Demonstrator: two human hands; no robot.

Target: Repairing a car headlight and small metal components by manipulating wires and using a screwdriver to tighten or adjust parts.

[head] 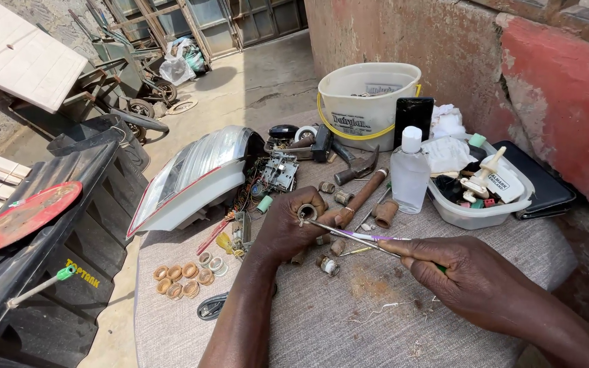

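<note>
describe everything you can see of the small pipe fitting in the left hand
The fitting is a short, round metal piece, brownish and dull, looking rusted or dirty. Its open end faces up toward the camera, showing a hollow bore with a paler rim. The left hand pinches it between thumb and fingers above the grey cloth-covered table. The tip of a thin metal tool, held in the right hand, touches its rim. Its lower part is hidden by the fingers.

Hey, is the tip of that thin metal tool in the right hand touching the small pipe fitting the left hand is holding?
Touching. The head view shows the thin metal tool, held by the right hand, ending right at the open mouth of the pipe fitting in the left hand, no gap visible.
</note>
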